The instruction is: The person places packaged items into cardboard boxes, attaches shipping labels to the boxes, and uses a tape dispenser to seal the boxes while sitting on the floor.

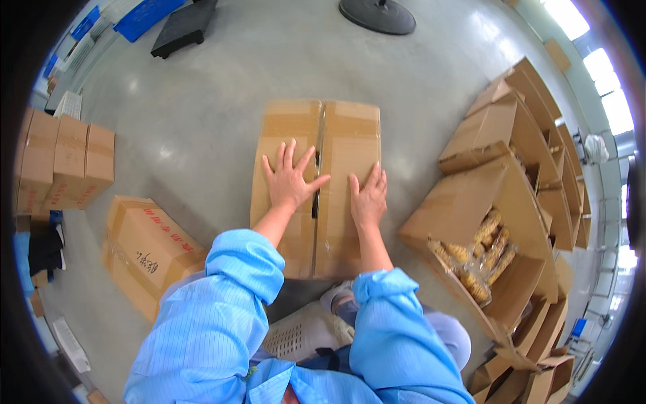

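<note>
In front of me a brown cardboard box stands on the floor, its two top flaps folded together. A dark narrow gap shows along part of the seam between them. My left hand lies on the left flap with fingers spread, its thumb reaching across the seam. On the right flap rests my right hand, flat, fingers stretched out near the box's right edge. Neither hand holds anything.
At my left lies a taped carton, with stacked cartons farther back. Open cartons stand at my right, one holding plastic-wrapped corn cobs. A white basket is by my legs. Far off are a black platform and a round black base.
</note>
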Motion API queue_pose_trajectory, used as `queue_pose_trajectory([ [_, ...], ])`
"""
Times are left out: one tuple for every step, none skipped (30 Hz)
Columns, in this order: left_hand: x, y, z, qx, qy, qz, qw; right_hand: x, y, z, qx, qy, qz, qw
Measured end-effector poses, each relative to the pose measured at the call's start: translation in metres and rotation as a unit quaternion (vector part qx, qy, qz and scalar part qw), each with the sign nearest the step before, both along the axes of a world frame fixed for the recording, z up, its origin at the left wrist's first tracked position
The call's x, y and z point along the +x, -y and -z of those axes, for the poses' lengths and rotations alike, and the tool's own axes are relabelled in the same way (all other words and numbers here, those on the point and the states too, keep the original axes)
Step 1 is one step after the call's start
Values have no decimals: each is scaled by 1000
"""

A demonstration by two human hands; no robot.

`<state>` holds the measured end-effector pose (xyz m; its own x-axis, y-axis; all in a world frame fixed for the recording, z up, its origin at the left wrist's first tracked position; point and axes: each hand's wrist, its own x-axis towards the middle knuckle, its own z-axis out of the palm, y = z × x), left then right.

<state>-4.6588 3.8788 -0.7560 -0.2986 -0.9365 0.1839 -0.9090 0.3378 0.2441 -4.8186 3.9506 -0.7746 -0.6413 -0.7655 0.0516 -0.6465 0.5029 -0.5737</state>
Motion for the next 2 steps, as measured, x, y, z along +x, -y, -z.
queue_pose_trajectory([
  [0, 1, 0, 1, 5, -1, 1000, 0, 0, 2, -12, 31, 9, 999],
  [-5, -6, 2, 6, 9, 6, 1000, -3, 9, 4, -28, 59, 18, 998],
])
